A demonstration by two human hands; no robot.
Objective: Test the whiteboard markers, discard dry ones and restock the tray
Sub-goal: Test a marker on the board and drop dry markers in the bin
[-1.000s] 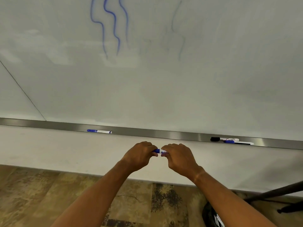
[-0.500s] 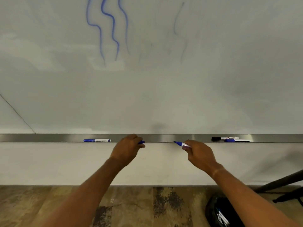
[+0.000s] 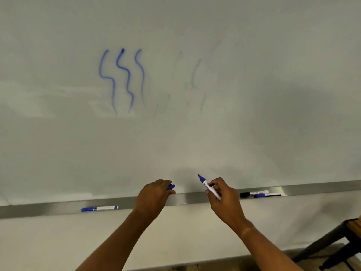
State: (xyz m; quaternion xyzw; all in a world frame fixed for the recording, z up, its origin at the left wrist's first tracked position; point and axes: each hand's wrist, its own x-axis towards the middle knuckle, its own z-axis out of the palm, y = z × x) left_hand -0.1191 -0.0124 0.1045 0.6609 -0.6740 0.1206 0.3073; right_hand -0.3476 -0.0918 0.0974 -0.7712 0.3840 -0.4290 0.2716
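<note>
My right hand [image 3: 224, 198] grips an uncapped blue marker [image 3: 207, 186], its tip pointing up and left just below the whiteboard [image 3: 195, 133]. My left hand [image 3: 154, 196] holds the blue cap [image 3: 171, 186] in curled fingers, just above the metal tray [image 3: 48, 210]. On the tray lie a capped blue marker [image 3: 99, 208] at the left and, at the right, a black-capped marker [image 3: 254, 193] with a blue-capped marker [image 3: 267, 195] beside it. Three blue wavy lines [image 3: 125, 81] and fainter strokes [image 3: 195, 75] mark the board.
A dark metal frame with a wooden top [image 3: 343, 237], perhaps a stool or table, stands at the lower right. Below the tray runs a pale wall [image 3: 58, 241], and a strip of floor shows at the bottom edge.
The hands pulled apart, taking the cap off the marker. The right hand then rose and turned the marker tip upward toward the board. The view tilted up.
</note>
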